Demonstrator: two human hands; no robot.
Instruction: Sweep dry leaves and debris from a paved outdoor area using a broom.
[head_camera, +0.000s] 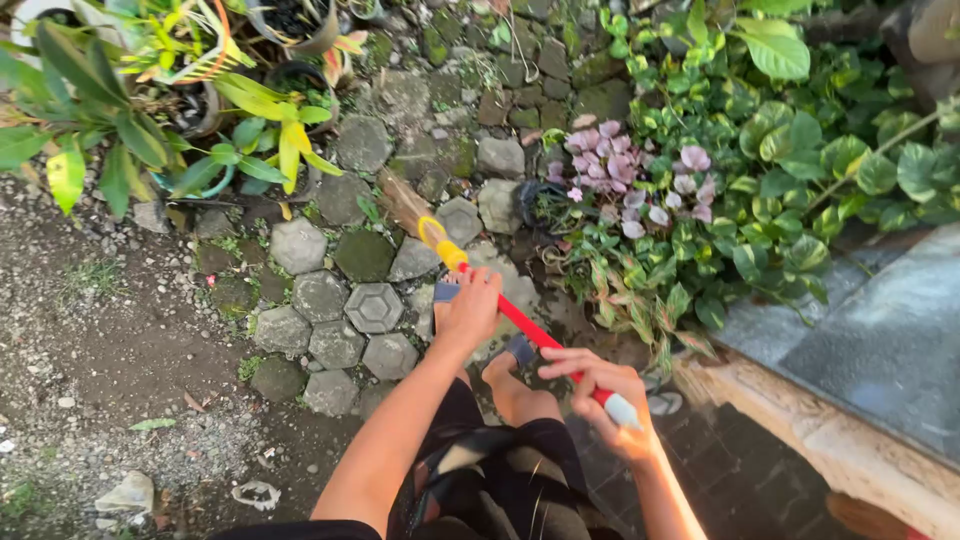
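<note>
You're holding a broom with a red handle (530, 328), a yellow collar (440, 240) and tan bristles (403, 200). Its end cap (622, 410) is pale grey. The hexagonal pavers (373, 306) are grey, mottled with green moss. Purple-pink leaves (610, 165) sit among green variegated foliage (800, 140).

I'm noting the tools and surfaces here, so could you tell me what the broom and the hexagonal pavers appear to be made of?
Broom, held by the left hand and right hand: its red and yellow handle looks like smooth, glossy plastic or coated metal; its tan bristles look like dry plant fibre. Hexagonal pavers: probably cast concrete, grey, rough and matte, with green moss patches.
</note>
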